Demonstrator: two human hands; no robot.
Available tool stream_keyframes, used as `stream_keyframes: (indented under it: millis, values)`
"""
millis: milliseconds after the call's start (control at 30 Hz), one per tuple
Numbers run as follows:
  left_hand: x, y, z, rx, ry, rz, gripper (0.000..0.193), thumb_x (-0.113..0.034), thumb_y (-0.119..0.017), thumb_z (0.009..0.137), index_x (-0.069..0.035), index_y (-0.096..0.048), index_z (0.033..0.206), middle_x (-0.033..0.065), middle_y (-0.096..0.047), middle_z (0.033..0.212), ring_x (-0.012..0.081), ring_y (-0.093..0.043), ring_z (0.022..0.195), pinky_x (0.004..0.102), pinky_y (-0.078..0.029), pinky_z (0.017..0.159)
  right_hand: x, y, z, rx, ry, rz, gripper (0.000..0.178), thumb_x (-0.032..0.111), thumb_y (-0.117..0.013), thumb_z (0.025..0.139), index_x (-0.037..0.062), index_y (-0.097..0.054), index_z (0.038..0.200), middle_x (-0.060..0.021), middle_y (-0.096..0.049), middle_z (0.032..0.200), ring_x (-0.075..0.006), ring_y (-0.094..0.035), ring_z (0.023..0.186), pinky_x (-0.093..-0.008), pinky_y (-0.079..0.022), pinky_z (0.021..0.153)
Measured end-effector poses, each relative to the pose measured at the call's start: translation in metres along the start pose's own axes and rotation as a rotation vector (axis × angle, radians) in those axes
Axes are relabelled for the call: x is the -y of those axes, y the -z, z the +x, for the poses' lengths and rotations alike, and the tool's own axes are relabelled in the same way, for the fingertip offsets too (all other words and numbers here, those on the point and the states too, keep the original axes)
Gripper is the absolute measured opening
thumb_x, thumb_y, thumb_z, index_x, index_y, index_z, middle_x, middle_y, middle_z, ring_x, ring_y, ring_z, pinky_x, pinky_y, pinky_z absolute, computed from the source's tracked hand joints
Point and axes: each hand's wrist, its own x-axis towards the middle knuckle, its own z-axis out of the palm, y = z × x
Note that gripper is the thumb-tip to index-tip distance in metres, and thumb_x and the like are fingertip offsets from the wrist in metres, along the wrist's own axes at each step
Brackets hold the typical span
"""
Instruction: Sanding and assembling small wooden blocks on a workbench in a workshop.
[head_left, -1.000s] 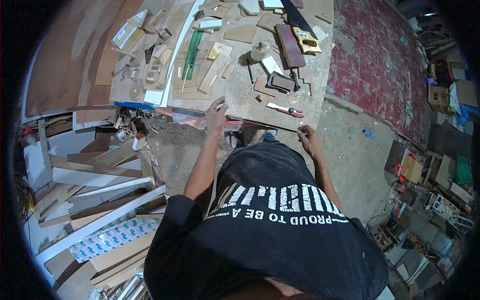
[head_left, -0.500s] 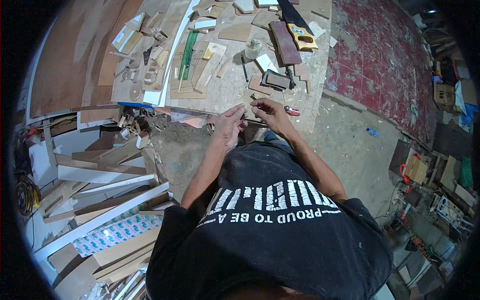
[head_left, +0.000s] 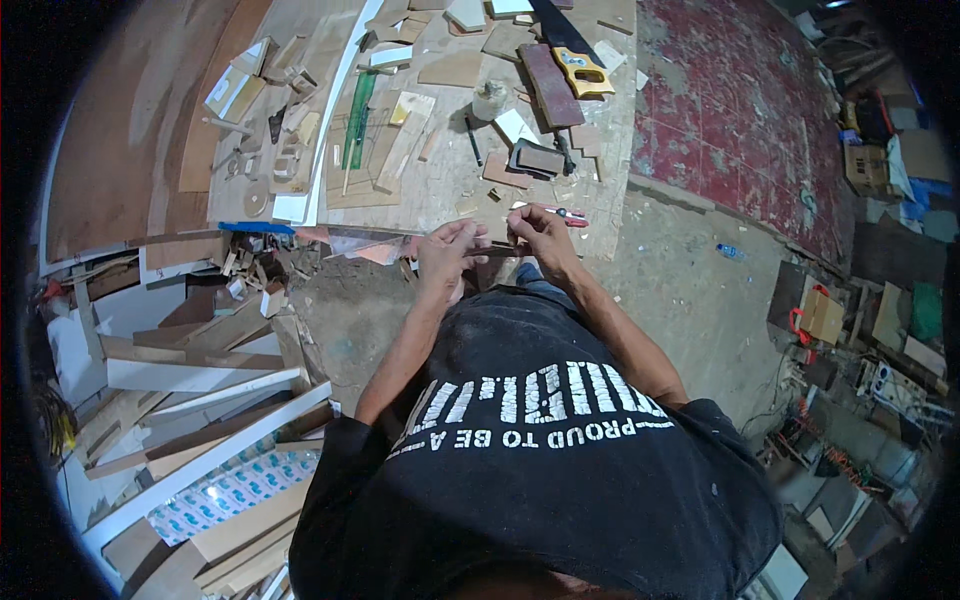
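Left hand point(head_left: 450, 258) and right hand point(head_left: 542, 243) beside the pale wooden table point(head_left: 450, 185)
Fingertips pinched narrow, whether holding anything I cannot tell; slim red utility knife point(head_left: 572, 215) beside the right.

A thin, dark strip point(head_left: 497, 251) lies crosswise between the left hand point(head_left: 445, 265) and right hand point(head_left: 547, 246).

tabletop point(head_left: 425, 205) opens past the left hand point(head_left: 447, 255); the cutter point(head_left: 572, 217) seemingly blocks the right hand point(head_left: 543, 240).

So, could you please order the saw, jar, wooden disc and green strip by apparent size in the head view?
Largest to smallest:
saw
green strip
jar
wooden disc
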Motion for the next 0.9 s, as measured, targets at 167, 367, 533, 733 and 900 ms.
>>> stream_keyframes:
  millis: [167,367,533,733,900]
  values:
    - [0.003,0.035,0.015,-0.004,0.007,0.109,0.02,-0.02,-0.062,0.094,0.0,-0.062,0.093,0.0057,-0.06,0.067,0.0115,-0.055,0.05,0.0242,-0.045,0.043,-0.013,0.012,-0.019,-0.115,-0.021,0.177,0.012,0.013,-0.061,0.093,0.0016,-0.059,0.09,-0.0045,-0.062,0.08,-0.0118,-0.058,0.066,-0.0244,-0.046,0.058]
    - [0.013,0.062,0.018,0.005,0.043,0.223,0.029,-0.028,-0.057,0.097,-0.005,-0.059,0.079,-0.0012,-0.046,0.052,0.0079,-0.04,0.038,0.0242,-0.031,0.033,-0.039,0.041,-0.063,-0.372,-0.055,0.31,0.012,0.01,-0.064,0.089,0.0024,-0.056,0.083,-0.0087,-0.06,0.078,-0.0154,-0.058,0.067,-0.028,-0.047,0.058]
    - [0.028,0.095,0.025,-0.097,0.24,0.302,0.041,-0.044,-0.057,0.094,-0.011,-0.051,0.071,-0.0038,-0.038,0.048,0.0064,-0.032,0.035,0.0234,-0.021,0.032,-0.058,0.045,-0.096,-0.535,-0.021,0.37,0.012,0.004,-0.068,0.083,0.0007,-0.056,0.084,-0.0076,-0.06,0.074,-0.0159,-0.06,0.064,-0.0276,-0.049,0.06]
    - [0.039,0.094,0.041,0.063,0.042,0.432,0.03,-0.032,-0.055,0.097,-0.01,-0.054,0.076,-0.0052,-0.046,0.059,0.0046,-0.041,0.047,0.0219,-0.028,0.036,-0.059,0.033,-0.117,-0.611,0.012,0.406,0.022,0.002,-0.065,0.086,-0.0005,-0.058,0.107,-0.0066,-0.061,0.082,-0.0139,-0.06,0.075,-0.0258,-0.049,0.062]
    - [0.024,0.086,0.047,0.081,-0.061,0.463,0.016,-0.014,-0.061,0.092,0.001,-0.063,0.091,0.0016,-0.061,0.071,0.0074,-0.052,0.055,0.0234,-0.045,0.046,-0.051,0.018,-0.102,-0.469,-0.015,0.398,0.014,0.002,-0.062,0.089,-0.0015,-0.059,0.101,-0.0071,-0.062,0.084,-0.0142,-0.06,0.074,-0.0246,-0.049,0.062]
